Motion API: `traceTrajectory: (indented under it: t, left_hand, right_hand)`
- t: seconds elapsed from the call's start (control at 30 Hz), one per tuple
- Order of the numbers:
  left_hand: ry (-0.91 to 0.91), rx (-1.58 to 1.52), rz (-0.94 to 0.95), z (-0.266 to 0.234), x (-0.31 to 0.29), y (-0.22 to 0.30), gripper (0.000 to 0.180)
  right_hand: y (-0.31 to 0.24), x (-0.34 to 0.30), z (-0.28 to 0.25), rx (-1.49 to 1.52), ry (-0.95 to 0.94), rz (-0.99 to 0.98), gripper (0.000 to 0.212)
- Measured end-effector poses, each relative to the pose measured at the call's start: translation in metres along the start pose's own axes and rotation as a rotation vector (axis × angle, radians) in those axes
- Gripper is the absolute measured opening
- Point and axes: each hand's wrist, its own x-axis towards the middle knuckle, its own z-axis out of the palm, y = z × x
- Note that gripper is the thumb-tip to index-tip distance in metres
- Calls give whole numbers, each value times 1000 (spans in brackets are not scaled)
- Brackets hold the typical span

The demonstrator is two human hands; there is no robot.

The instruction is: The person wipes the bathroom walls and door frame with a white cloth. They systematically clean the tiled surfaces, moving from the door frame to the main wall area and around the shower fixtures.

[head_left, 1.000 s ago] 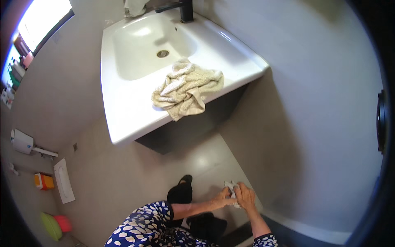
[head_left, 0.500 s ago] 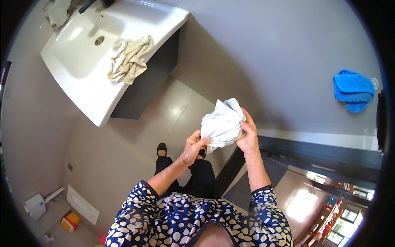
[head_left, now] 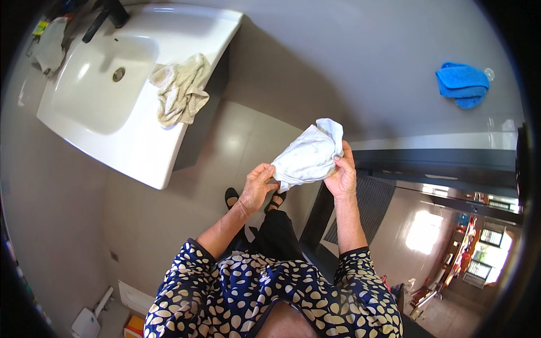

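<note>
Between my hands hangs a crumpled white cloth, held up in the air over the floor. My left hand pinches its lower left edge between thumb and fingers. On the other side my right hand grips it with the thumb on top; its fingers are partly hidden behind the cloth. A beige towel lies rumpled on the right part of the white washbasin, its end reaching the front edge.
A black tap stands at the basin's back. A blue towel hangs on the right wall. At the lower right a doorway with a dark frame leads past a dark ribbed mat. A grey-white cloth hangs at the far left.
The white cloth is drawn out wider and flatter between my hands, which have moved slightly apart. My view has shifted, with the doorway and basin now placed differently.
</note>
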Motion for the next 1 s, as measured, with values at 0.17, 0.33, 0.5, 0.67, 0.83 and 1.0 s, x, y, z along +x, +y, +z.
traceTrajectory:
  t: [0.17,0.33,0.5,0.67,0.83,1.0]
  left_hand:
    - [-75,-24,-75,2,0,0,10]
    - [-132,21,-151,8,0,-20,7]
    - [-156,46,-176,32,-5,-48,5]
    - [-145,107,-210,56,-8,-77,5]
    - [-77,173,-229,85,-8,-95,5]
    - [-7,177,-240,103,1,-115,8]
  right_hand:
    - [-10,-19,14,2,-45,-46,73]
    - [-18,-38,-19,11,19,-23,69]
    - [-37,-70,-35,139,101,-56,62]
    - [-62,-96,-72,219,101,-111,61]
    - [-85,-114,-106,108,19,-248,64]
    - [-108,-123,-119,-48,44,-355,53]
